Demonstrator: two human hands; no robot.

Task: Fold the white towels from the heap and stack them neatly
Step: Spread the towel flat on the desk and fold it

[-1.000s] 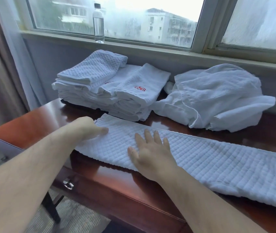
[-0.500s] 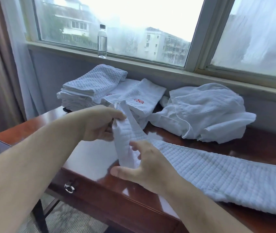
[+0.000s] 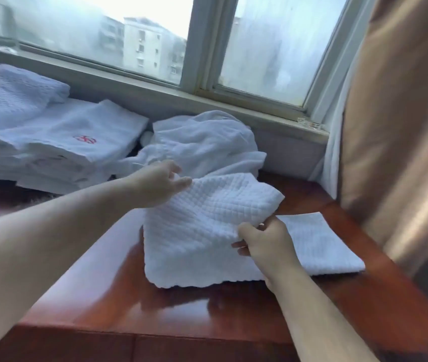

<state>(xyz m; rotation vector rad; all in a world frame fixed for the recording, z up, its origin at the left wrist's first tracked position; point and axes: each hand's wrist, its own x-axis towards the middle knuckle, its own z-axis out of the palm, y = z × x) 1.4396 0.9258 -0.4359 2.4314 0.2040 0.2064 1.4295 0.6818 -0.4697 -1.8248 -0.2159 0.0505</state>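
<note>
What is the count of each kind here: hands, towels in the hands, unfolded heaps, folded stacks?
Hands: 2, left hand and right hand
Towels held: 1, the waffle towel
Unfolded heaps: 1, the heap
Folded stacks: 1, the stack
Total: 5

A glossy reddish-brown wooden table point(image 3: 181, 317) stands below a wide, misted window point(image 3: 273, 48) with a pale sill point(image 3: 260, 111). Flat daylight shows pale apartment buildings point(image 3: 142, 48) outside. A tan curtain point(image 3: 395, 126) hangs at the right.

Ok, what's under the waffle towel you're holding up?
A flat white layer pokes out rightward on the table; anything else beneath the waffle towel is covered.
</note>
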